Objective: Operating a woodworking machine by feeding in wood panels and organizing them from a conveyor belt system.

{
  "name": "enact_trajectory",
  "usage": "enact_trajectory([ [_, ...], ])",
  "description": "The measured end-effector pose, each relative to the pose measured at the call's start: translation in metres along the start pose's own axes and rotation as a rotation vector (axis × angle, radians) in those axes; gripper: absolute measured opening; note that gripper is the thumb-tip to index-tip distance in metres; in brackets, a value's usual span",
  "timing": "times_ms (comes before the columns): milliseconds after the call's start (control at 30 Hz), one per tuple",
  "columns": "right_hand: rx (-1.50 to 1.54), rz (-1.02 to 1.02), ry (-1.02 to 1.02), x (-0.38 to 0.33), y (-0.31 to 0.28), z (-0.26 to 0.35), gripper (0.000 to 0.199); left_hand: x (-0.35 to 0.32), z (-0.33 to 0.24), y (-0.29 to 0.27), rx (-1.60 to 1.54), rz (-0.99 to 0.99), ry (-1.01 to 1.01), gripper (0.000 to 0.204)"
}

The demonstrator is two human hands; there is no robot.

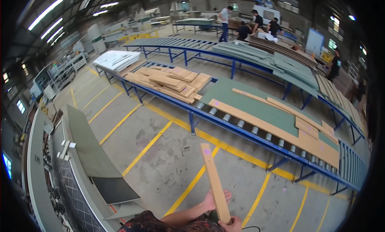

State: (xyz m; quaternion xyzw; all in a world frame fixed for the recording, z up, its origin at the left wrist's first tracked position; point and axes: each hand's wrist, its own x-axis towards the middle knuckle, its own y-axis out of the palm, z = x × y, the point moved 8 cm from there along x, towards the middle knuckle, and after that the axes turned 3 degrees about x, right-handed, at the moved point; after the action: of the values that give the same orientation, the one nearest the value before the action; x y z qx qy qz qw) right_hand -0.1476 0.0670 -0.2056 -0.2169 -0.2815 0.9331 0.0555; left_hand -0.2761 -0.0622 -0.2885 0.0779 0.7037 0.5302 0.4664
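A narrow, light brown wooden board [211,174] with a small pink mark near its far end slants up in front of me. Its middle lies across the upturned palm of my left hand [209,202], which holds it from beneath. The fingers of that hand reach out past the board's right edge. At the near end, my right hand [234,224] grips the board, its thumb on top and the other fingers partly hidden. Both hands are over the grey floor, apart from the roller conveyor [236,129] ahead.
Wooden boards [172,81] lie piled on the conveyor, beside a green sheet [256,107] bearing more boards. White panels [114,60] are stacked farther left. A machine with a green-grey cover [86,141] stands close on my left. Several people work at the back right. Yellow lines mark the floor.
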Motion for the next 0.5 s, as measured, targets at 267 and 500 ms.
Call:
enact_trajectory([
  [267,-0.002,0.4,-0.005,0.152,-0.021,0.01,0.058,0.045,-0.109,-0.009,-0.304,-0.086,0.341,0.069],
  [500,-0.4,0.435,0.017,0.28,-0.086,0.063,0.067,0.1,-0.211,0.025,-0.338,-0.052,0.598,0.06],
])
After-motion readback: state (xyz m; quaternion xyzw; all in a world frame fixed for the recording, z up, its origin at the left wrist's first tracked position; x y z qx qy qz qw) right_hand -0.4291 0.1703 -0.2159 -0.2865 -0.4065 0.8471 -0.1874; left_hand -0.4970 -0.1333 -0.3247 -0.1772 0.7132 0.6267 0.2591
